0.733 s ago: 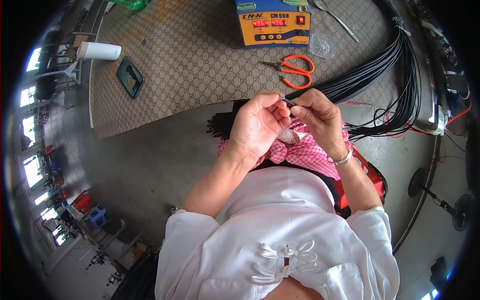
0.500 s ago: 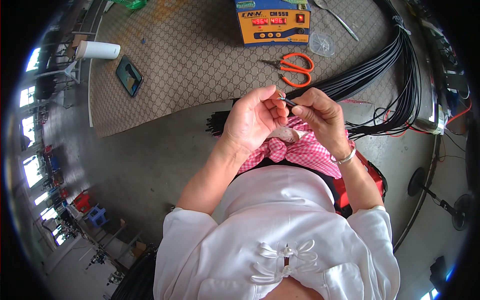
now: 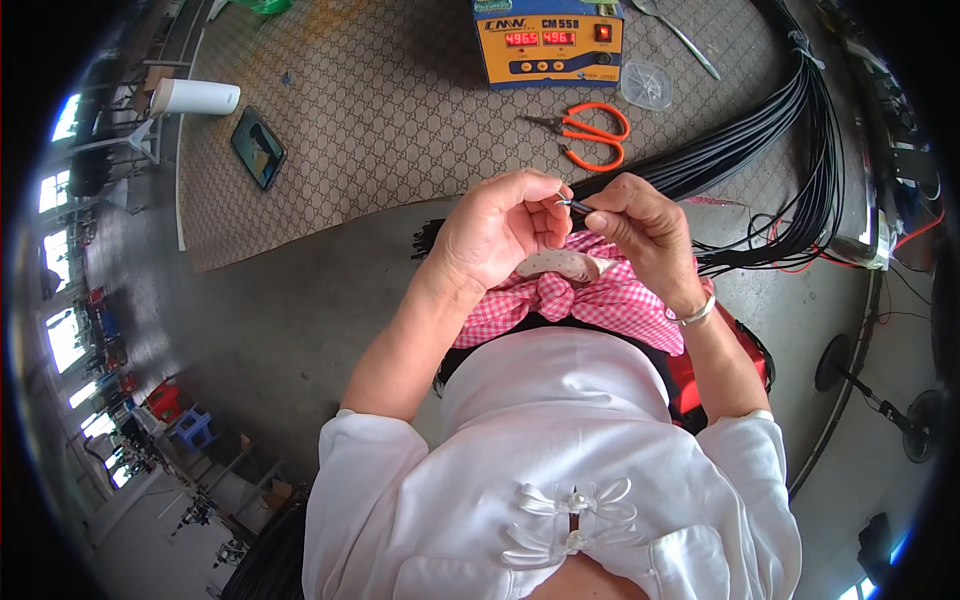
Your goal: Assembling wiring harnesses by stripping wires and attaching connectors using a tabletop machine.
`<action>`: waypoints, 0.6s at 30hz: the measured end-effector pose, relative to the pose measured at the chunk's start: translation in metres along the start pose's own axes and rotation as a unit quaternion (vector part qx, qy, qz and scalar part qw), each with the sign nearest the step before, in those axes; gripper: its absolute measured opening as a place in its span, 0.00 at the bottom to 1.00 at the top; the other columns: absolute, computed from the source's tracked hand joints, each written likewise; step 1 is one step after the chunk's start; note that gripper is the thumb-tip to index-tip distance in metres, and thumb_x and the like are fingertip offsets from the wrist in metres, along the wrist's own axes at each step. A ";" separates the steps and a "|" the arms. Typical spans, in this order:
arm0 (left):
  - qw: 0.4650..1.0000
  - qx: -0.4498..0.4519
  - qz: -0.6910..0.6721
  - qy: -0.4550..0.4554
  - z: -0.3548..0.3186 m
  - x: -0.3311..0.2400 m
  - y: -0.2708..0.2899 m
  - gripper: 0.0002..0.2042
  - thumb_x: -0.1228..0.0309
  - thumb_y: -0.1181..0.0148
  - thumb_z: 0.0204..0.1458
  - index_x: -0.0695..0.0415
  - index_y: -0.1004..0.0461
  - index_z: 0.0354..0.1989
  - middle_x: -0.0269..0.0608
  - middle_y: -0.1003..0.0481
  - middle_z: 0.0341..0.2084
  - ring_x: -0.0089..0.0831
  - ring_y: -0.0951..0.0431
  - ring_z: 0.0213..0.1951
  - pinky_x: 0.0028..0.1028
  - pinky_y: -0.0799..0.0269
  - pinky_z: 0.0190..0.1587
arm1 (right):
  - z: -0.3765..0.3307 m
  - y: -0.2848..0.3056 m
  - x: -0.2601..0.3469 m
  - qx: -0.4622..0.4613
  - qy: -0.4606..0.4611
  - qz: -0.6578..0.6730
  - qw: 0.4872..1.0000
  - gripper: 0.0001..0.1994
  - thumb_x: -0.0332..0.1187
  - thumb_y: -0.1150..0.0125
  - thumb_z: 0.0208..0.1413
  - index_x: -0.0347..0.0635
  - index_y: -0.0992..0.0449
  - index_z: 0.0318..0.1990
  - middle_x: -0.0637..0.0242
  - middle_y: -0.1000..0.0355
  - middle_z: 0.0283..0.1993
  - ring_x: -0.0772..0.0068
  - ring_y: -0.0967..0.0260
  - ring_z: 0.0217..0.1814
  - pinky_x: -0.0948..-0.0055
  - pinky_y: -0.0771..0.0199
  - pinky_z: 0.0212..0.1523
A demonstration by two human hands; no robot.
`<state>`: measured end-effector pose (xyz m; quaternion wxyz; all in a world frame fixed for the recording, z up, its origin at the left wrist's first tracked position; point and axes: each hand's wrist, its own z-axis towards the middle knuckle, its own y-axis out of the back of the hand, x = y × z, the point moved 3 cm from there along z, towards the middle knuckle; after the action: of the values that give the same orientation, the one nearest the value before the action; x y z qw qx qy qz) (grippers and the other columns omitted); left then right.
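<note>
My left hand (image 3: pixel 497 228) and my right hand (image 3: pixel 640 225) meet in front of my chest, fingertips almost touching. Between them they pinch the end of a thin black cable (image 3: pixel 578 206), the right fingers gripping it and the left thumb and forefinger working at its tip. The cable runs off to the right into a thick bundle of black cables (image 3: pixel 760 135) that curves along the mat's right side. A pink checked cloth (image 3: pixel 610 295) lies under my hands on my lap.
On the patterned mat (image 3: pixel 380 110) lie orange-handled scissors (image 3: pixel 590 130), a yellow and blue box with red digit displays (image 3: pixel 548 42), a clear round lid (image 3: pixel 646 84), a phone (image 3: pixel 258 147) and a white cylinder (image 3: pixel 195 97). Bare grey floor lies to the left.
Both hands stay together on the cable end; the fingers have shifted slightly, the left hand's fingers curling more around the tip.
</note>
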<state>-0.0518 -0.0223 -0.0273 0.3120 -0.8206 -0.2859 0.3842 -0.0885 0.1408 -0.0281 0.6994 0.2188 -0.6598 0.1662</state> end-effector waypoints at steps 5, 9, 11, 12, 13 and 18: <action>0.999 0.028 -0.004 0.029 0.002 0.000 0.001 0.09 0.70 0.48 0.49 0.64 0.28 0.29 0.39 0.29 0.21 0.32 0.29 0.27 0.29 0.31 0.32 | 0.000 0.001 0.002 0.011 -0.003 0.019 1.000 0.04 0.26 0.39 0.46 0.37 0.25 0.31 0.71 0.35 0.26 0.79 0.38 0.29 0.80 0.36 0.31; 0.998 0.049 -0.024 0.039 0.004 0.003 0.002 0.09 0.69 0.48 0.50 0.64 0.28 0.30 0.39 0.29 0.22 0.31 0.30 0.27 0.29 0.31 0.32 | 0.000 0.001 -0.001 0.011 0.007 0.035 0.999 0.04 0.26 0.40 0.47 0.38 0.25 0.31 0.72 0.35 0.26 0.80 0.39 0.29 0.80 0.37 0.31; 0.997 0.054 -0.033 0.034 0.004 0.005 0.002 0.09 0.69 0.48 0.51 0.64 0.28 0.31 0.39 0.29 0.22 0.30 0.30 0.27 0.28 0.31 0.32 | 0.000 0.002 -0.002 0.009 0.006 0.038 0.999 0.04 0.26 0.40 0.47 0.38 0.25 0.31 0.72 0.36 0.26 0.80 0.39 0.29 0.80 0.37 0.32; 0.998 0.052 -0.035 0.028 0.004 0.006 0.002 0.09 0.69 0.48 0.51 0.64 0.28 0.31 0.39 0.28 0.23 0.30 0.30 0.27 0.28 0.31 0.32 | 0.000 0.002 -0.003 0.009 0.006 0.040 0.999 0.03 0.26 0.40 0.47 0.38 0.25 0.31 0.72 0.36 0.26 0.80 0.39 0.29 0.80 0.38 0.32; 0.998 0.050 -0.037 0.023 0.004 0.006 0.001 0.10 0.68 0.49 0.52 0.63 0.28 0.31 0.39 0.28 0.23 0.30 0.30 0.27 0.28 0.31 0.32 | 0.000 0.003 -0.003 0.006 0.002 0.042 0.999 0.03 0.26 0.40 0.47 0.38 0.25 0.31 0.72 0.36 0.26 0.80 0.40 0.29 0.80 0.38 0.31; 0.998 0.057 -0.029 -0.001 0.004 0.007 -0.002 0.10 0.68 0.50 0.54 0.63 0.29 0.35 0.39 0.28 0.25 0.29 0.29 0.29 0.28 0.30 0.32 | 0.000 0.005 -0.004 -0.010 -0.004 0.045 0.999 0.04 0.26 0.40 0.48 0.37 0.25 0.31 0.72 0.37 0.26 0.82 0.41 0.27 0.81 0.39 0.28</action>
<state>-0.0516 -0.0149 -0.0304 0.3688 -0.7926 -0.2879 0.3911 -0.0914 0.1457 -0.0319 0.6904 0.1822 -0.6738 0.1900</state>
